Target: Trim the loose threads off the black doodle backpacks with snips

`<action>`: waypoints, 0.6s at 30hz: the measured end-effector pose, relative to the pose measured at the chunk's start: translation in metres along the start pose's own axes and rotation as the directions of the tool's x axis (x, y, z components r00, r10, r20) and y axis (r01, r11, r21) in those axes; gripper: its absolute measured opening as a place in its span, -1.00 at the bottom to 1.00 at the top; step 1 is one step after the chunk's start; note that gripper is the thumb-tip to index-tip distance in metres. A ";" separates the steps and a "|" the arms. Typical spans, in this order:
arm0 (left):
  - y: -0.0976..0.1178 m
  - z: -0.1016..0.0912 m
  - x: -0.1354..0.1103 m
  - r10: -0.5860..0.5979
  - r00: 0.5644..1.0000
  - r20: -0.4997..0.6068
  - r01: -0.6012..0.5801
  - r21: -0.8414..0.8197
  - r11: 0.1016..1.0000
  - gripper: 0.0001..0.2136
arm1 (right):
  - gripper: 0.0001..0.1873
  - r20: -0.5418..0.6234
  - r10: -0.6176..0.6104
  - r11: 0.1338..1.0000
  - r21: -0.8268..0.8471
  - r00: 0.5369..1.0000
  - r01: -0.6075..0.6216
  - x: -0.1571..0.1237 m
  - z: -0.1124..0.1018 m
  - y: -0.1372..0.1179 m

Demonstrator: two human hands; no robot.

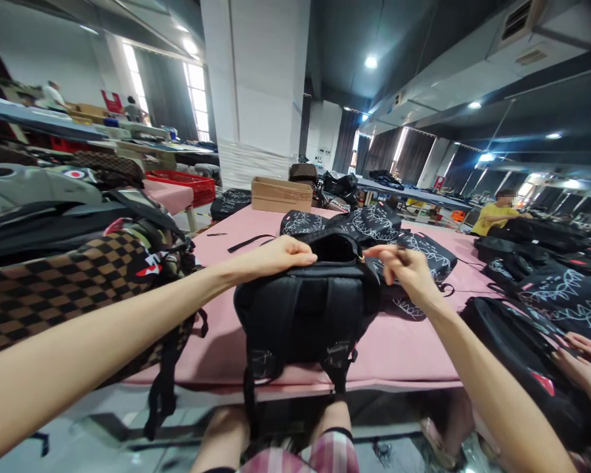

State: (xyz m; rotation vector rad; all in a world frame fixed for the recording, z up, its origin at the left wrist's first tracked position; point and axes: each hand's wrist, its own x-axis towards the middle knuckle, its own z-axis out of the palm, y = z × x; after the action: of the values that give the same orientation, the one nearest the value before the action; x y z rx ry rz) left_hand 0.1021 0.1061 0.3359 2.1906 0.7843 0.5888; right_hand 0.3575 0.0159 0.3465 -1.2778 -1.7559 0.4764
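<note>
A black backpack (pixel 310 318) stands at the pink table's near edge, its shoulder straps facing me and its top gaping. My left hand (pixel 288 255) is closed in a pinch on the left side of the opening's rim. At the right end of the opening, a small gold-coloured zipper pull (pixel 361 259) meets the fingertips of my right hand (pixel 406 269), whose other fingers are curled. Something small and dark shows between those fingers, too small to name. Behind the backpack lie several black bags with white scribble prints (pixel 374 223).
Brown checkered bags (pixel 79 282) are heaped at left. A cardboard box (pixel 282 194) sits on the pink table (pixel 398 351) near a pillar. At right, a co-worker's hands (pixel 584 361) touch a black bag (pixel 507 355); a person in yellow (pixel 495 215) is farther back.
</note>
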 end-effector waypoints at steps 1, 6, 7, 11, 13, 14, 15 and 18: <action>-0.003 -0.003 0.002 -0.005 0.998 -0.063 0.006 0.010 1.000 -0.61 | -0.62 -0.141 0.018 1.000 0.019 0.990 -0.016 -0.011 0.002 0.009; 0.005 -0.002 0.015 0.007 0.990 -0.141 -0.008 -0.001 1.000 -0.67 | -0.70 -0.097 0.133 0.990 -0.026 0.986 -0.136 -0.042 0.024 0.039; 0.010 0.000 0.017 0.013 0.990 -0.144 -0.012 0.008 1.000 -0.68 | -0.69 -0.094 0.144 0.987 -0.050 0.985 -0.150 -0.042 0.028 0.042; 0.018 0.001 0.012 0.137 0.956 -0.261 -0.110 0.115 0.987 -0.71 | -0.66 -0.100 0.139 0.983 -0.107 0.985 -0.150 -0.031 0.039 0.051; 0.014 -0.003 0.001 0.266 0.904 -0.334 -0.204 0.210 0.956 -0.74 | -0.65 -0.080 0.130 0.983 -0.118 0.988 -0.139 -0.027 0.040 0.054; 0.010 -0.005 -0.006 0.328 0.885 -0.332 -0.246 0.264 0.933 -0.76 | -0.64 -0.077 0.123 0.982 -0.132 0.989 -0.132 -0.026 0.041 0.056; 0.006 -0.007 -0.012 0.379 0.871 -0.311 -0.280 0.319 0.906 -0.78 | -0.64 -0.077 0.113 0.981 -0.149 0.991 -0.124 -0.025 0.041 0.056; -0.008 -0.008 -0.024 0.442 0.862 -0.248 -0.301 0.452 0.840 -0.80 | -0.65 -0.062 0.071 0.970 -0.227 0.996 -0.083 -0.023 0.039 0.054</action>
State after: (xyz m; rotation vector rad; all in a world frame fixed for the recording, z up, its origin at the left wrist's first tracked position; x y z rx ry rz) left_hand 0.0776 0.0973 0.3309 2.6956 0.6900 1.1227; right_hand 0.3569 0.0238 0.2767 -1.5106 -1.7595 0.2849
